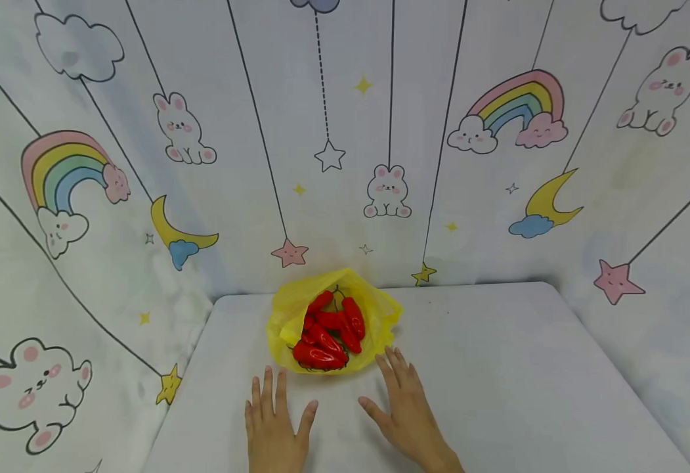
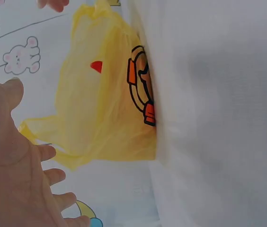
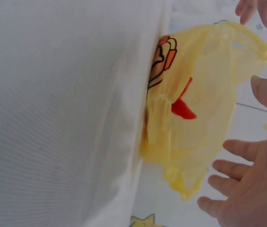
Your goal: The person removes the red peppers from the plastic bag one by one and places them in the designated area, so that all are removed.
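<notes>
A crinkled yellow bag [image 1: 290, 299] gapes around glossy red peppers [image 1: 328, 320], its blurred print [image 2: 132, 71] perhaps a cartoon; left grip [image 1: 276, 418] and right grip [image 1: 406, 408] spread near it.

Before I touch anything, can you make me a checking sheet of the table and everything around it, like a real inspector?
Surface: white table, bag standing on it near the back wall.
Job's things: yellow bag, mouth open toward the person; red peppers piled inside.
Clutter: nothing seen.
Left hand: fingers straight, in front of the bag, holding nothing.
Right hand: fingers apart, close to the bag, holding nothing; can't tell if it touches.
Cables: nothing seen.
Surroundings: white walls with bunnies, rainbows, moons and stars on them.
</notes>
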`<state>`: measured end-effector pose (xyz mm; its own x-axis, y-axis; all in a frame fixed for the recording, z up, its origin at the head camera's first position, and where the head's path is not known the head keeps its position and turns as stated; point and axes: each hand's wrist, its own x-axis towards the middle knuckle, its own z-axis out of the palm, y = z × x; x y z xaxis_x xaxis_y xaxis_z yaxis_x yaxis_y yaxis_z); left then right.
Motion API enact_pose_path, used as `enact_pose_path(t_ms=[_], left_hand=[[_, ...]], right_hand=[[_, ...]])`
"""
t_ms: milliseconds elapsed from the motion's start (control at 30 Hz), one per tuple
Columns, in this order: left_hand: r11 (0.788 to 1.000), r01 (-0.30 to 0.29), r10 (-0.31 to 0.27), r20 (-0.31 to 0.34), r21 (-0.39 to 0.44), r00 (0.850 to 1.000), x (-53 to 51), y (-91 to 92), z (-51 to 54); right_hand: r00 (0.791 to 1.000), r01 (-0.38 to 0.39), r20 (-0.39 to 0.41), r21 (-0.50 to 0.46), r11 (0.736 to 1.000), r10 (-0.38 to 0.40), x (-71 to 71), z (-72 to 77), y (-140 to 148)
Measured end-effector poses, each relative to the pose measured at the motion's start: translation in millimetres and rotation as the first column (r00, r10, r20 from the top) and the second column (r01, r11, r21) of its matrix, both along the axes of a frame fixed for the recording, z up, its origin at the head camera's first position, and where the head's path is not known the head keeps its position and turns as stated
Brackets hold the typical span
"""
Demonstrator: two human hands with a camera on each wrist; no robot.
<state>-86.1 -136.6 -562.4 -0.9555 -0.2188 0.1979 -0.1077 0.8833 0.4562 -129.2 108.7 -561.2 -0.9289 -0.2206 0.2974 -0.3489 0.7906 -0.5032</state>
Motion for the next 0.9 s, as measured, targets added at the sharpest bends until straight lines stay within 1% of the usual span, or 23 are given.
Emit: enact_pose_path(t_ms=[133, 200, 300, 433, 533, 600, 667, 800, 900], left_hand=[[1.0, -0.014, 0.014, -0.018, 0.002, 1.0, -2.0, -4.2, 4.0], [1.0, -0.014, 0.014, -0.031, 0.006, 0.999, -2.4, -4.9, 5.1], [1.0, -0.014, 0.015, -0.032, 0.013, 0.999, -2.5, -4.4, 6.0], [0.999, -0.025, 0.026, -0.014, 0.048, 1.0, -4.4, -2.8, 6.7], [0.996, -0.026, 0.028, -0.023, 0.083, 0.999, -7.4, -2.5, 9.6], [0.995, -0.018, 0.022, -0.038, 0.099, 0.999, -9.6, -3.1, 12.6], [0.995, -0.011, 0.015, -0.036, 0.1, 0.999, -12.1, -4.1, 16.0], [0.995, 0.007, -0.006, -0.01, 0.102, 1.0, -18.5, -7.0, 20.9], [0.994, 0.029, -0.029, -0.004, 0.104, 1.0, -23.1, -9.6, 22.8]], right_hand=[[1.0, -0.016, -0.007, 0.003, 1.0, 0.016, -0.7, 0.7, -2.0], [1.0, -0.014, -0.004, 0.006, 1.0, 0.014, -1.4, 1.2, -2.8], [1.0, -0.003, 0.004, 0.006, 1.0, 0.003, -3.0, 1.6, -3.6], [1.0, 0.014, 0.011, 0.027, 1.0, -0.015, -6.7, 1.8, -3.7], [1.0, 0.024, 0.014, 0.052, 0.998, -0.025, -10.0, 1.7, -3.9], [1.0, 0.027, 0.014, 0.06, 0.998, -0.028, -11.9, 1.5, -4.4], [0.999, 0.029, 0.017, 0.057, 0.998, -0.03, -13.6, 1.5, -5.1], [1.0, 0.022, 0.014, 0.05, 0.999, -0.023, -16.9, 2.8, -7.0], [1.0, 0.01, 0.003, 0.037, 0.999, -0.01, -19.2, 4.5, -8.4]])
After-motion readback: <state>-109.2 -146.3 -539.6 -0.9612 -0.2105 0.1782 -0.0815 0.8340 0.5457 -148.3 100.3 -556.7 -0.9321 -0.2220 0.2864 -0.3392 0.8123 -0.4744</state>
